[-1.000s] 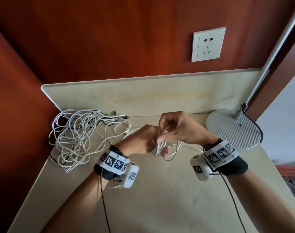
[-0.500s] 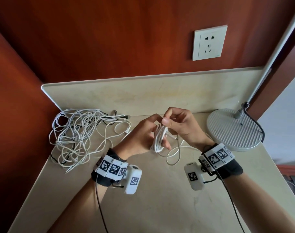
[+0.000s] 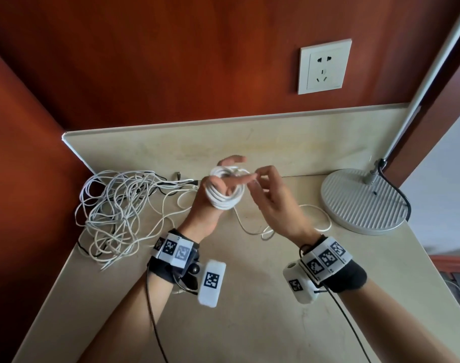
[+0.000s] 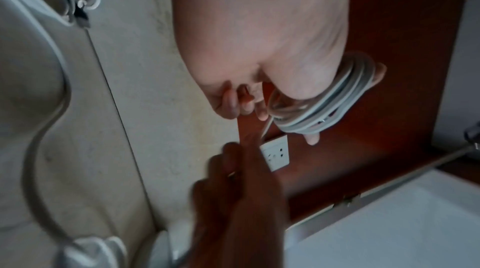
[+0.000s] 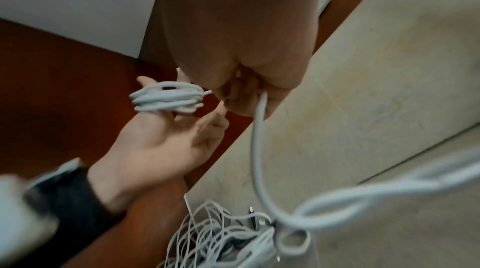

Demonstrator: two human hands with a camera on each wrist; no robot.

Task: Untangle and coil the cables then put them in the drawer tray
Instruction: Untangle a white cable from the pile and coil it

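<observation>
A white cable coil [image 3: 223,200] is wound round the straight fingers of my left hand [image 3: 225,183], which is raised palm-up above the beige counter [image 3: 250,297]. The right wrist view shows the coil [image 5: 166,97] looped on the fingers of that open palm [image 5: 155,149]. Just right of the coil, my right hand [image 3: 265,189] pinches the same cable's free run [image 5: 255,138], which trails down to the counter. A tangle of thin white cables [image 3: 113,205] with a black one among them lies at the left. No drawer tray is in view.
A round grey lamp base [image 3: 362,200] with a slanted pole and black cord stands at the right. A white wall socket [image 3: 324,66] sits on the red-brown wall above the counter's backsplash. The wall closes in the left side.
My left hand has risen and turned palm-up, the coil now looped on its spread fingers. My right hand has come off the coil and moved slightly right, holding the free run.
</observation>
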